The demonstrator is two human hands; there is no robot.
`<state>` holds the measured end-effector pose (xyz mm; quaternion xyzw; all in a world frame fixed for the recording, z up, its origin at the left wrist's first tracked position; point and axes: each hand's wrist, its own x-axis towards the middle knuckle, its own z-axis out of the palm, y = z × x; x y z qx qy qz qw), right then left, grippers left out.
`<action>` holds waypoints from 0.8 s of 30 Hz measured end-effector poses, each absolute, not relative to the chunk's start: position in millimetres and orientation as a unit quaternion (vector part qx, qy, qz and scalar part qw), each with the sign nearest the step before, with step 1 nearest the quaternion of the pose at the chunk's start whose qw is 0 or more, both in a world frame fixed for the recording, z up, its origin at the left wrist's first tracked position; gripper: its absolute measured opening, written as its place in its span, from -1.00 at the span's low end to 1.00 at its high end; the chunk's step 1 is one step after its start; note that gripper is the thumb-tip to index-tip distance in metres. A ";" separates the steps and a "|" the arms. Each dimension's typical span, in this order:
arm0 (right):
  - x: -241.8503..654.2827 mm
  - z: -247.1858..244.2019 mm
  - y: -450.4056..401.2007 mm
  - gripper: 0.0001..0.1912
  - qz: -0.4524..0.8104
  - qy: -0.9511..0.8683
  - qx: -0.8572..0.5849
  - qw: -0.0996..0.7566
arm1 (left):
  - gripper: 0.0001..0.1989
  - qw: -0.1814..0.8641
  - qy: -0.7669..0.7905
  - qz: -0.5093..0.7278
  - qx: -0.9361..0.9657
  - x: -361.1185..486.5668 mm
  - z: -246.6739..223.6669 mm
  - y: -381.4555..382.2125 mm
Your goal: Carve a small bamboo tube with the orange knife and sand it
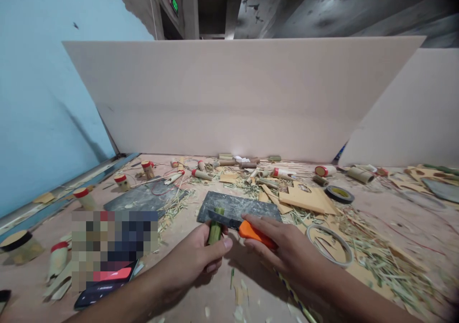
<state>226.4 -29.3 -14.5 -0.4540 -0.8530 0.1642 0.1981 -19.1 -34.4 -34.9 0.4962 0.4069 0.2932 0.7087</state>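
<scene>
My left hand is closed around a short green bamboo piece, which stands roughly upright with its top end showing. In my right hand is a knife with an orange handle, the fingers wrapped over the grip. Its dark blade points left and lies across the upper part of the bamboo; whether it is cutting in cannot be made out. Just beyond both hands lies a dark, scuffed slab on the table.
Bamboo shavings and yellow cardboard scraps litter the right side. Tape rolls lie there too. At left are red-topped bamboo tubes, another dark slab and a phone. A pale panel closes off the back.
</scene>
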 end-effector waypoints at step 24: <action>185.8 -3.7 -47.0 -0.97 0.471 -0.654 -0.478 0.349 | -0.68 0.610 0.386 0.298 0.624 -2.7 -37.4 -45.4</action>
